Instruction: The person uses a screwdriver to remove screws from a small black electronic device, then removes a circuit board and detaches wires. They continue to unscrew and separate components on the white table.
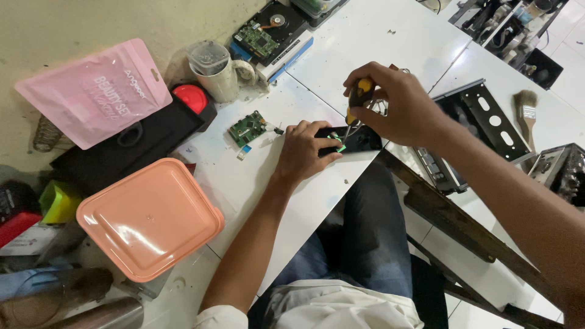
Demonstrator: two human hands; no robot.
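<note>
My left hand (303, 152) presses down on a small black device (359, 139) lying at the near edge of the white table (365, 42). My right hand (393, 103) grips a screwdriver with a yellow and black handle (359, 94), its tip pointing down onto a small green part (339, 145) at the device's left end. A loose green circuit board (248, 128) lies on the table just left of my left hand.
A peach plastic lid box (149, 218) sits near left, with a pink pouch (97, 91), a red-topped black item (190, 97) and a cup of small parts (213, 67) behind. Opened hard drives (268, 33) lie at the back. A black metal bracket (481, 116) and a brush (527, 113) are right.
</note>
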